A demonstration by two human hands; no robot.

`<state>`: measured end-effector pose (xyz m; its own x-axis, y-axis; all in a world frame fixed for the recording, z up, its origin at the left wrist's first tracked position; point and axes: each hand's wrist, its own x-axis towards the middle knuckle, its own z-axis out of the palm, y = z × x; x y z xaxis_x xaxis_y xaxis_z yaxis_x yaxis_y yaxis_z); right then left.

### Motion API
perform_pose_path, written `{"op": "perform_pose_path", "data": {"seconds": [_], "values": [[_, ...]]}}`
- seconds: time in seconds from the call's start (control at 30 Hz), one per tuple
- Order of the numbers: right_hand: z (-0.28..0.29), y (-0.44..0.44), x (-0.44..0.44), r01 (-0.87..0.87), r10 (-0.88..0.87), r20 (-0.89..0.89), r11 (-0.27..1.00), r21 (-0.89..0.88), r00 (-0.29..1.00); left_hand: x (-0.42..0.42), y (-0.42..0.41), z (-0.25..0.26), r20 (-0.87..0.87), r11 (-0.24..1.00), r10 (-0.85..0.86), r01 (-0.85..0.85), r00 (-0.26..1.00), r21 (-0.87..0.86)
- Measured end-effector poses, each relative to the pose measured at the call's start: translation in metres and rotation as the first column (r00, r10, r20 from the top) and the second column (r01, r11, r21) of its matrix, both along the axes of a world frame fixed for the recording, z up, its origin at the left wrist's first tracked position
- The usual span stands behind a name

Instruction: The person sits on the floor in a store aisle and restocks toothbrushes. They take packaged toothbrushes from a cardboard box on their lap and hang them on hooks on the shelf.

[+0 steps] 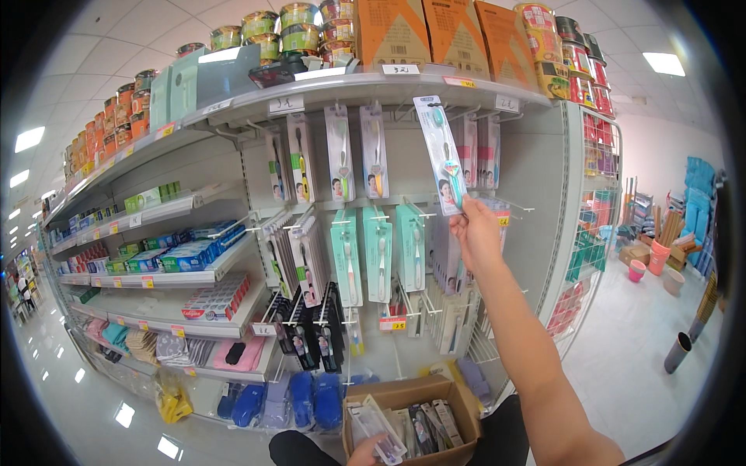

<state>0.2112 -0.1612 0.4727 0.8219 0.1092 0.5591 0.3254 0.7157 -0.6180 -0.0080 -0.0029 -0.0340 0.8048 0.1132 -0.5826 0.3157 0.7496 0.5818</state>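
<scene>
My right hand (479, 233) is raised to the upper pegs and grips the lower end of a carded toothbrush (441, 154), teal-handled in a clear blister. The card's top is near the peg hooks under the shelf; whether it touches a hook I cannot tell. Low in front of me, my left hand (368, 449) holds clear toothbrush packs (376, 428) over the left side of a cardboard box (411, 389). More packaged toothbrushes (428, 428) stand upright inside that box. Green-carded toothbrushes (382, 256) hang from pegs to the left of my right arm.
Several hooks with price tags jut out from the rack. Toothpaste boxes (201, 256) fill the shelves at left, above folded towels (186, 349). Blue slippers (303, 399) lie on the bottom shelf. Orange cartons (393, 35) and instant-noodle tubs (300, 35) stand on top. A wire side rack (597, 233) borders the right.
</scene>
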Motion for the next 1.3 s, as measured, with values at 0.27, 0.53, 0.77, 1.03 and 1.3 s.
{"op": "perform_pose_path", "data": {"seconds": [0.27,0.53,0.77,1.03,1.3], "values": [[0.025,0.010,0.010,0.012,-0.012,-0.010,0.999,-0.049,1.000,-0.006,-0.002,0.013,-0.043,0.999,-0.036,0.038,0.998,0.035],[0.036,0.022,0.011,-0.004,0.003,-0.040,0.999,-0.040,0.999,-0.003,0.002,0.001,0.018,0.999,-0.053,0.053,0.998,-0.013],[0.030,0.029,0.018,-0.061,0.061,-0.090,0.998,0.006,0.994,-0.006,0.003,0.001,0.063,0.995,-0.095,0.096,0.994,-0.017],[-0.053,0.017,0.000,0.144,-0.147,-0.023,0.986,-0.087,0.989,-0.001,0.006,-0.026,0.075,0.999,-0.045,0.046,0.996,-0.011],[-0.346,-0.004,-0.098,0.288,-0.189,0.220,0.539,-0.791,0.957,0.012,0.004,-0.018,0.075,0.994,-0.054,0.047,0.996,0.094]]}}
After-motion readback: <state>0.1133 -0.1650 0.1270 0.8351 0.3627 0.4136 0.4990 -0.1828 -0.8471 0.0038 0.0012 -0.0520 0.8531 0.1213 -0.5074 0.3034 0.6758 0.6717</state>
